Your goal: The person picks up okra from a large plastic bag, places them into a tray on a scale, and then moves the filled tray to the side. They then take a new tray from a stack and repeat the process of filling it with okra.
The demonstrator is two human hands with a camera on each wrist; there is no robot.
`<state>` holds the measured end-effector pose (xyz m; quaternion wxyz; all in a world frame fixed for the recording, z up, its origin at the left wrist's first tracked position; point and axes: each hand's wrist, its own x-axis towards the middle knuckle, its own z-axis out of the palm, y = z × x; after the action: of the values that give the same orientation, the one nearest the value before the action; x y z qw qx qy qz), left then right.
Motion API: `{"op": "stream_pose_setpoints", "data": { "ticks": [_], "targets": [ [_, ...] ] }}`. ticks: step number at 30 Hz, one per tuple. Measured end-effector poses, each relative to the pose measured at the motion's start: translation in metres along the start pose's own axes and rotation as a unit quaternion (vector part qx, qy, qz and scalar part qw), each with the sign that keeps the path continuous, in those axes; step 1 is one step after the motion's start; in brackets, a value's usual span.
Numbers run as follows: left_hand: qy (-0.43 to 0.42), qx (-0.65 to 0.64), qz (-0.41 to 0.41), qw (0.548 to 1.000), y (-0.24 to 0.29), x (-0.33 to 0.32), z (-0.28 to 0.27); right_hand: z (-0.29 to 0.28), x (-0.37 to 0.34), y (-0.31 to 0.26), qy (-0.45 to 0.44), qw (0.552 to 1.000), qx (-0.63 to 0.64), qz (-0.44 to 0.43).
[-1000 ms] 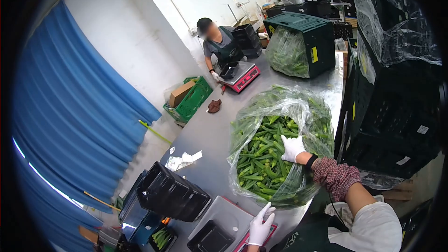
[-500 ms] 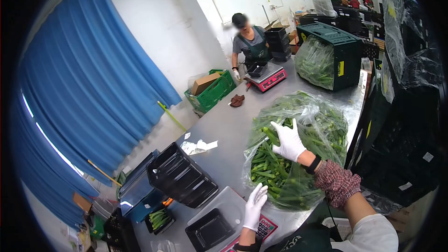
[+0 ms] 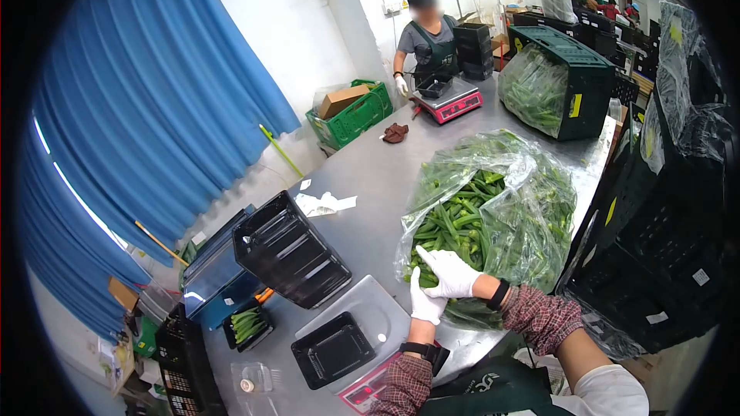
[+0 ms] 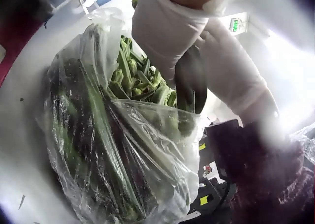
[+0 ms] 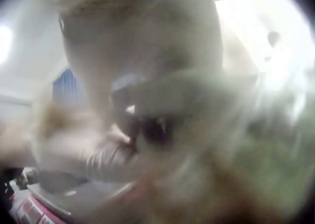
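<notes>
A big clear plastic bag (image 3: 532, 208) of green okra (image 3: 462, 219) lies open on the metal table. At its near edge my two white-gloved hands meet. My right hand (image 3: 452, 274) comes across the bag from the right, and my left hand (image 3: 426, 304) is up against it from below. Dark okra pods (image 4: 191, 84) hang between both hands in the left wrist view, gripped by the fingers. Beside my left forearm, a black plastic tray (image 3: 333, 349) rests on a scale (image 3: 378, 312) with a red front. The right wrist view is blurred.
A stack of black trays (image 3: 293, 250) and a tray of okra (image 3: 248, 327) stand left of the scale. Another person (image 3: 432, 42) works at a second red scale (image 3: 455, 104) across the table. A tipped dark crate (image 3: 559, 81) holds bagged okra; tall wrapped crates (image 3: 663, 223) stand right.
My right hand has come out of the okra toward me, and my left hand has risen from the scale to meet it. The head view has swung a little.
</notes>
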<state>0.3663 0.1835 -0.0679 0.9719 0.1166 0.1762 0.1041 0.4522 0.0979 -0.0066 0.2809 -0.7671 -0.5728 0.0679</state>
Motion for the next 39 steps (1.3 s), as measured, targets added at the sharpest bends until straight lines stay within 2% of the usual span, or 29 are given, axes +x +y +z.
{"op": "stream_pose_setpoints", "data": {
  "ticks": [2, 4, 6, 8, 12, 14, 15, 16, 18, 19, 20, 22, 26, 28, 29, 30, 32, 33, 34, 37, 38, 39],
  "targets": [
    [0.014, 0.008, 0.016, 1.0, 0.001, -0.002, -0.004, -0.012, -0.008, 0.01, 0.005, 0.999, -0.011, -0.033],
    [0.004, -0.012, 0.039, 0.999, 0.008, -0.004, -0.001, -0.026, -0.021, 0.017, 0.037, 0.998, 0.045, -0.028],
    [-0.02, -0.032, 0.039, 0.999, 0.014, -0.01, 0.007, -0.029, -0.035, 0.022, 0.018, 0.998, 0.059, 0.009],
    [0.006, -0.044, 0.04, 0.998, 0.018, -0.021, 0.023, -0.019, -0.042, 0.023, 0.011, 0.991, 0.128, 0.037],
    [-0.016, -0.034, 0.072, 0.997, 0.023, -0.011, 0.008, -0.004, -0.039, 0.017, 0.007, 0.975, 0.215, 0.044],
    [-0.008, -0.035, 0.071, 0.997, 0.027, -0.013, 0.005, -0.001, -0.036, 0.015, 0.017, 0.967, 0.243, 0.078],
    [-0.031, -0.024, 0.053, 0.998, 0.029, -0.015, 0.003, 0.002, -0.036, 0.015, 0.053, 0.953, 0.285, 0.084],
    [-0.055, -0.013, 0.034, 0.998, 0.03, -0.017, 0.003, -0.002, -0.036, 0.01, 0.052, 0.953, 0.286, 0.083],
    [-0.047, 0.017, 0.04, 0.998, 0.03, -0.022, 0.011, -0.015, -0.038, -0.004, 0.06, 0.97, 0.203, 0.122],
    [-0.045, 0.013, 0.036, 0.998, 0.029, -0.024, 0.014, -0.015, -0.038, -0.007, 0.112, 0.982, 0.129, 0.078],
    [-0.044, 0.008, 0.032, 0.998, 0.027, -0.024, 0.016, -0.018, -0.039, -0.009, 0.112, 0.982, 0.129, 0.079],
    [-0.029, 0.017, 0.035, 0.999, 0.023, -0.024, 0.019, -0.029, -0.045, -0.017, 0.081, 0.99, 0.037, 0.109],
    [0.027, 0.003, 0.013, 1.0, 0.017, -0.022, 0.009, -0.034, -0.053, -0.018, 0.058, 0.99, -0.037, 0.125],
    [0.039, 0.01, 0.02, 0.999, 0.012, -0.025, 0.006, -0.032, -0.058, -0.008, 0.093, 0.991, -0.04, 0.083],
    [0.038, 0.011, 0.008, 0.999, 0.011, -0.028, 0.005, -0.031, -0.061, -0.004, 0.111, 0.99, 0.041, 0.08],
    [0.036, 0.012, -0.003, 0.999, 0.011, -0.031, 0.005, -0.028, -0.063, 0.003, 0.11, 0.99, 0.041, 0.081],
    [0.042, 0.048, 0.001, 0.998, 0.014, -0.038, 0.01, -0.028, -0.065, 0.008, 0.153, 0.961, 0.201, 0.11],
    [0.047, 0.083, 0.006, 0.995, 0.016, -0.043, 0.013, -0.032, -0.067, 0.009, 0.132, 0.939, 0.292, 0.123],
    [0.048, 0.082, 0.007, 0.995, 0.02, -0.049, 0.018, -0.04, -0.067, 0.002, 0.131, 0.94, 0.292, 0.123],
    [-0.017, 0.17, -0.031, 0.985, 0.022, -0.069, 0.039, -0.062, -0.061, -0.023, 0.07, 0.968, 0.239, -0.004],
    [-0.017, 0.17, -0.032, 0.985, 0.021, -0.071, 0.035, -0.06, -0.057, -0.027, 0.079, 0.979, 0.178, -0.066],
    [-0.034, 0.192, -0.058, 0.979, 0.023, -0.074, 0.026, -0.063, -0.056, -0.035, 0.055, 0.992, 0.081, -0.076]
  ]
}}
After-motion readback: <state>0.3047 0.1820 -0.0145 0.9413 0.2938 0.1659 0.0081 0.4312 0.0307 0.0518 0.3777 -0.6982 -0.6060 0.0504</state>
